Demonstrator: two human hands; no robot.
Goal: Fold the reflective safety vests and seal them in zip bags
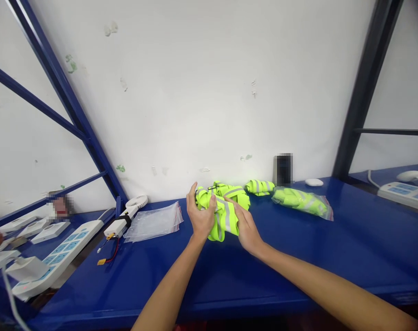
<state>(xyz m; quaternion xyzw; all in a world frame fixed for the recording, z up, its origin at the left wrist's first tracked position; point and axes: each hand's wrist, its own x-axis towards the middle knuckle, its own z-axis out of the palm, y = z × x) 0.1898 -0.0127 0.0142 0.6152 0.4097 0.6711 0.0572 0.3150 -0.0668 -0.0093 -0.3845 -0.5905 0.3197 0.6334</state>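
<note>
Neon-yellow reflective bundle (pixel 226 217) clasped between left hand (pixel 201 219) and right hand (pixel 247 229) over blue counter (pixel 298 264); palms hide its sides, contact with surface unclear. Second neon bundle (pixel 242 198) behind, partly covered. Farther right, bagged bundle (pixel 298 202), folds veiled by plastic; dark object (pixel 283 170) near wall, pixelated. Power strip (pixel 405 194) cut off at right edge.

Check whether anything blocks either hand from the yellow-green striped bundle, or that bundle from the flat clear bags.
Nothing visible keeps the left hand or right hand from the bundle: both touch it. Toward the clear bags, the left hand itself stands in between.
</note>
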